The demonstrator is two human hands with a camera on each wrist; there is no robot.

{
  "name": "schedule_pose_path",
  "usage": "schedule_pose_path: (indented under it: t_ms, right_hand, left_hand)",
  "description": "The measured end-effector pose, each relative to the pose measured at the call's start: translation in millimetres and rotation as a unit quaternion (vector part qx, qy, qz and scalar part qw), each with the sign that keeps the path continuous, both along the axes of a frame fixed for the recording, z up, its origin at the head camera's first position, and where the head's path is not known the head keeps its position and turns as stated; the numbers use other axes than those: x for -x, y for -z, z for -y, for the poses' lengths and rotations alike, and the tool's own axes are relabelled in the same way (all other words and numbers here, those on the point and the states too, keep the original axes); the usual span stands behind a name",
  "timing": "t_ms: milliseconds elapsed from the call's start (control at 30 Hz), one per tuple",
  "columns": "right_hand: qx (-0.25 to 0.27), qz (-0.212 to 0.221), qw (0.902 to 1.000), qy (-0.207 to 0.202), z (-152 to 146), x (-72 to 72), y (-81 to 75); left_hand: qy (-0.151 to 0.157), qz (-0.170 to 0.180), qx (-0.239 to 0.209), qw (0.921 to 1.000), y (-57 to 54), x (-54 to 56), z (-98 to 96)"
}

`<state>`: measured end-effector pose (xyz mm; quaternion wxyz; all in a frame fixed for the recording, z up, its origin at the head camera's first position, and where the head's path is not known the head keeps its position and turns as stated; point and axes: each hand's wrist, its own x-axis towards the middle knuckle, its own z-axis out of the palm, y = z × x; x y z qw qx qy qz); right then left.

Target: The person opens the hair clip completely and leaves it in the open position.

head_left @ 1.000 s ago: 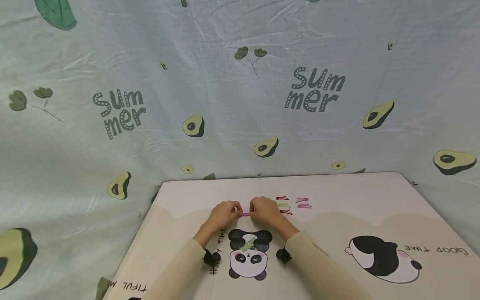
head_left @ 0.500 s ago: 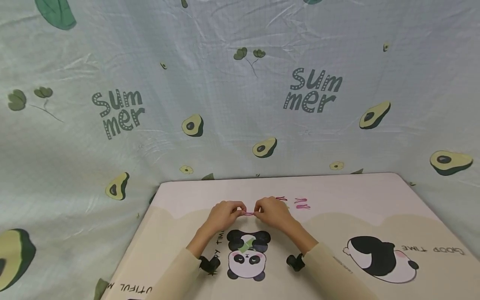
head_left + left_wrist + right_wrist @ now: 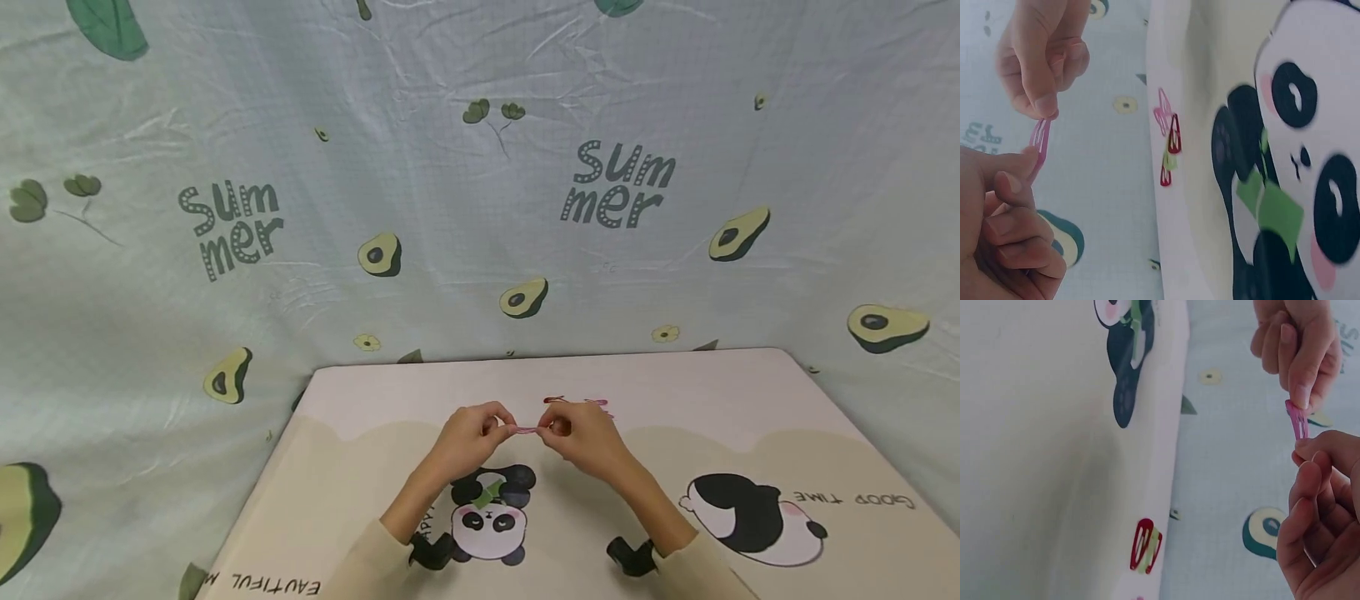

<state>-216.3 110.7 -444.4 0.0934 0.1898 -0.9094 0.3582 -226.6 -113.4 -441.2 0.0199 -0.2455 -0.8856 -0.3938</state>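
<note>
Between my two hands, above the table, a pink snap hair clip (image 3: 527, 430) is held nearly level. My left hand (image 3: 468, 440) pinches one end between thumb and forefinger. The opposite end is pinched by my right hand (image 3: 591, 440). In the left wrist view the slot along the hair clip (image 3: 1040, 140) is visible, its tips covered by fingertips. More hair clips lie on the table behind: a dark red clip (image 3: 1174, 134), a light green clip (image 3: 1170, 160), another red clip (image 3: 1165, 173) and pink ones (image 3: 1162, 112). In the head view my right hand partly hides them.
The table (image 3: 352, 483) has a light cover printed with a panda (image 3: 489, 533), a black-and-white dog (image 3: 757, 517) and lettering. Behind its far edge hangs a pale curtain (image 3: 435, 183) with avocado prints. Black straps with small dark devices (image 3: 632, 557) sit at both wrists.
Both hands have risen off the table and come nearer with the pink hair clip, shifting slightly right. My right forearm has swung outward. The head view has turned slightly.
</note>
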Motion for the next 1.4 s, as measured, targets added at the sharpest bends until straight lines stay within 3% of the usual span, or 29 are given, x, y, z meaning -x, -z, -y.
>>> schedule_pose_path:
  t_ms: [333,467,633,833,1000,1200,1400]
  right_hand:
    - [0.059,-0.049,0.9971,-0.002,-34,-18.4,-0.6]
    - [0.105,-0.046,0.9932,-0.018,-40,-21.0,2.2]
    - [0.135,-0.044,0.9896,-0.024,-46,-23.2,5.1]
    - [0.138,-0.058,0.9886,-0.012,-52,-23.4,7.0]
    - [0.126,-0.069,0.9896,-0.007,-54,-20.7,2.5]
    - [0.047,-0.059,0.9971,0.001,-56,-21.6,-3.3]
    - [-0.004,-0.063,0.998,-0.003,-58,-22.5,-5.5]
  left_hand:
    - [0.037,0.009,-0.094,0.9948,5.1,-12.3,-31.8]
    - [0.039,0.007,-0.174,0.984,10.1,-13.8,-41.2]
    - [0.06,-0.033,-0.245,0.9672,18.6,-12.7,-52.6]
    - [0.021,-0.121,-0.211,0.9696,24.0,-13.8,-62.5]
    - [0.015,-0.194,-0.192,0.9618,23.4,-12.4,-67.8]
    - [0.018,-0.22,-0.181,0.9585,22.5,-9.8,-65.4]
    - [0.023,-0.21,-0.166,0.9631,19.8,-11.0,-63.1]
